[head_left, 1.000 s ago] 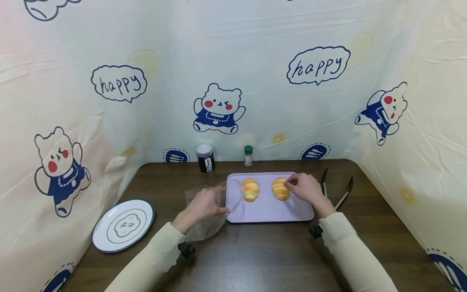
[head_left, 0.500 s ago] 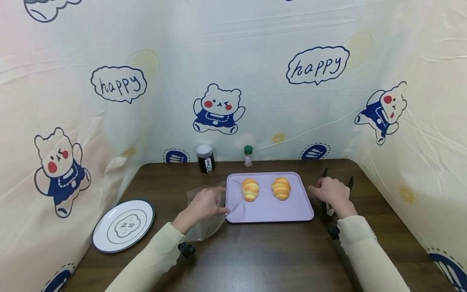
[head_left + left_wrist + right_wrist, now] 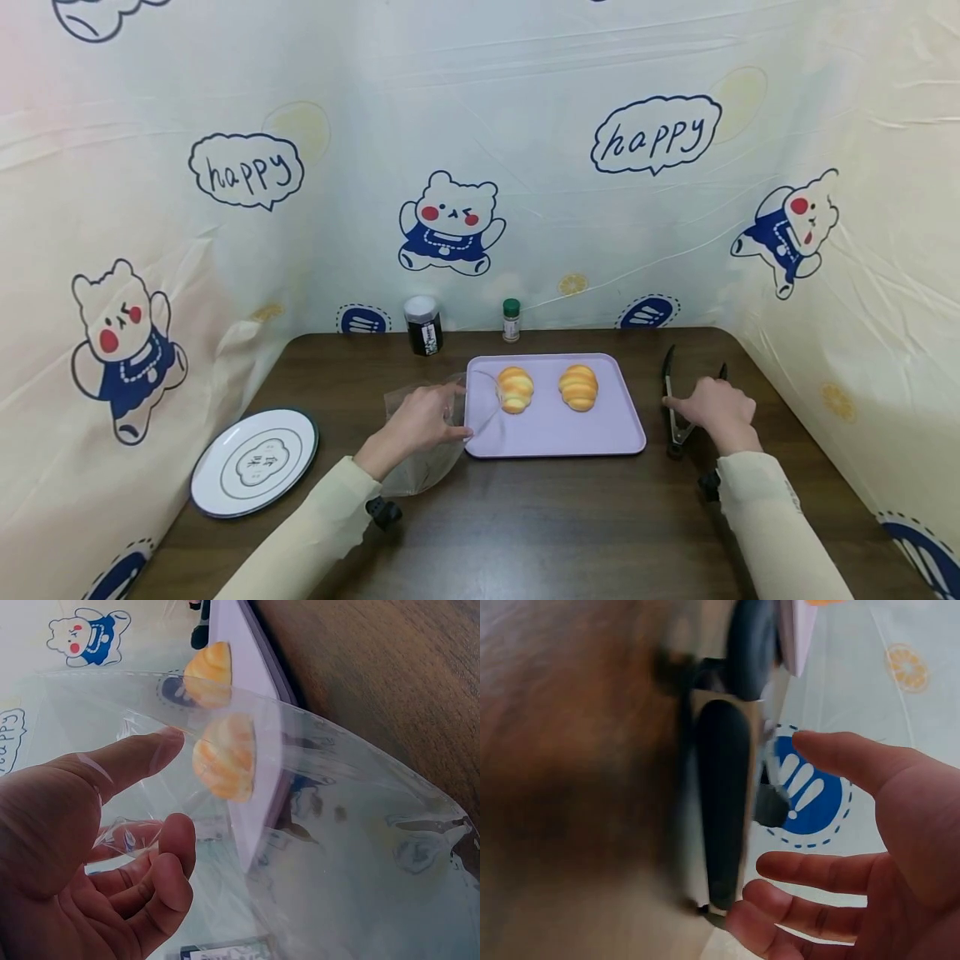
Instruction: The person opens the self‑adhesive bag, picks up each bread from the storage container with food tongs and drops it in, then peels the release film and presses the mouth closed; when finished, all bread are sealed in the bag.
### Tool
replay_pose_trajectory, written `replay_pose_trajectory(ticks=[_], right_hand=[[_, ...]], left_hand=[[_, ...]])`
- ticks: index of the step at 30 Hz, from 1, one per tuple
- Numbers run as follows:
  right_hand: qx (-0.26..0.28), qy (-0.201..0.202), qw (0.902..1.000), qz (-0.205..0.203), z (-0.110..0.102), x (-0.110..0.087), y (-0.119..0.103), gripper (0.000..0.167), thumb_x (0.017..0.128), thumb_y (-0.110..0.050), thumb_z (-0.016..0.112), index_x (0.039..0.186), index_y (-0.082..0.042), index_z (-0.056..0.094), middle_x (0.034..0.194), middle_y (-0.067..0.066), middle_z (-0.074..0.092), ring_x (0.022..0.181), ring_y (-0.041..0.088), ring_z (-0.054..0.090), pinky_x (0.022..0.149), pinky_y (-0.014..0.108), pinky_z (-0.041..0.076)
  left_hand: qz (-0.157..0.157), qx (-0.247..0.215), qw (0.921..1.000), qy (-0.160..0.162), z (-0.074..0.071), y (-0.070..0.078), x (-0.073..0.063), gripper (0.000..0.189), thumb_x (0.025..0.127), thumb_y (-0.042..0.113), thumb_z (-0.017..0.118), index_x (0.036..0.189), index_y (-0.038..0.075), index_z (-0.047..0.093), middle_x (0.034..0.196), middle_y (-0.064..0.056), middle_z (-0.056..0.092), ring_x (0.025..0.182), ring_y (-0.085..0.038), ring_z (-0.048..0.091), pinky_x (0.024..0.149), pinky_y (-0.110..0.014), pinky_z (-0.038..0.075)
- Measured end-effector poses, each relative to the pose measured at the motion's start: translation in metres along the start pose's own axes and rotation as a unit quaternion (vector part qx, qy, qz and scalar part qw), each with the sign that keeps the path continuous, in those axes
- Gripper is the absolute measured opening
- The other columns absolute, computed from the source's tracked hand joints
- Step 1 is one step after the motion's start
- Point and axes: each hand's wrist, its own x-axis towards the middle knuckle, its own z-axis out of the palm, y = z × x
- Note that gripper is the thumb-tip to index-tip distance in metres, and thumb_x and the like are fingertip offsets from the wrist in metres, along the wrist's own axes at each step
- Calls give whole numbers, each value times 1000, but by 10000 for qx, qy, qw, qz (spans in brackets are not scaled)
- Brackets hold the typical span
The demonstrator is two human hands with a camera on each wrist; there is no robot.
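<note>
A clear plastic bag (image 3: 416, 477) lies left of the lilac tray (image 3: 555, 440), its mouth overlapping the tray's left edge. My left hand (image 3: 423, 417) is at that mouth, thumb and fingers spread apart against the film (image 3: 360, 855). On the tray sit two striped golden bread rolls, the left roll (image 3: 515, 390) nearer the bag than the right roll (image 3: 578, 388). My right hand (image 3: 716, 408) is over the black-and-metal tongs (image 3: 668, 385) right of the tray. In the right wrist view, its fingers are spread beside the tongs' dark handle (image 3: 724, 787).
A white plate (image 3: 255, 492) with a dark rim sits at the table's left edge. Along the back stand a dark jar (image 3: 423, 329) with a pale lid and a small green-capped bottle (image 3: 511, 321). A printed curtain (image 3: 555, 217) encloses the table.
My right hand has left the right bread roll and moved rightward to the tongs. The left hand, bag and rolls stay where they were.
</note>
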Motion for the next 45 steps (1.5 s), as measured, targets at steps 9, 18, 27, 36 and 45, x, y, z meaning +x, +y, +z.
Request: replay_pose_trajectory(ticks=[9, 18, 27, 36, 45], right_hand=[[160, 72, 9997, -154, 9, 4, 1, 94, 82, -58, 70, 140, 10, 42, 136, 45, 35, 103, 59, 52, 83, 66, 48], [391, 107, 9986, -336, 8, 3, 3, 97, 82, -42, 74, 148, 11, 27, 142, 47, 27, 113, 67, 45, 92, 71, 44], [273, -520, 9982, 73, -2, 2, 13, 82, 83, -55, 70, 122, 17, 55, 95, 29, 62, 76, 34, 56, 58, 42, 48], [452, -644, 9969, -33, -6, 4, 17, 59, 87, -50, 66, 98, 8, 62, 92, 24, 57, 76, 34, 53, 58, 40, 47], [678, -264, 9972, 195, -1, 10, 23, 75, 89, -60, 59, 102, 14, 58, 97, 31, 54, 79, 38, 53, 63, 45, 49]], left_hand=[[-38, -22, 10000, -34, 0, 1, 0, 73, 74, 49, 85, 132, 13, 62, 74, 6, 60, 67, -9, 53, 60, -26, 45], [-95, -34, 9999, -74, 1, 0, 1, 72, 74, 49, 85, 133, 14, 62, 76, 5, 61, 68, -9, 53, 60, -26, 45], [-155, -136, 9997, -132, 0, 0, 1, 72, 75, 46, 85, 134, 13, 61, 74, 6, 59, 67, -10, 53, 59, -26, 44], [-166, -128, 9996, -165, 0, -1, 3, 74, 74, 48, 85, 134, 13, 61, 76, 4, 63, 68, -9, 54, 60, -26, 46], [-162, -107, 9997, -171, 0, -1, 3, 73, 75, 48, 85, 135, 14, 60, 77, 4, 63, 69, -9, 54, 61, -26, 46]])
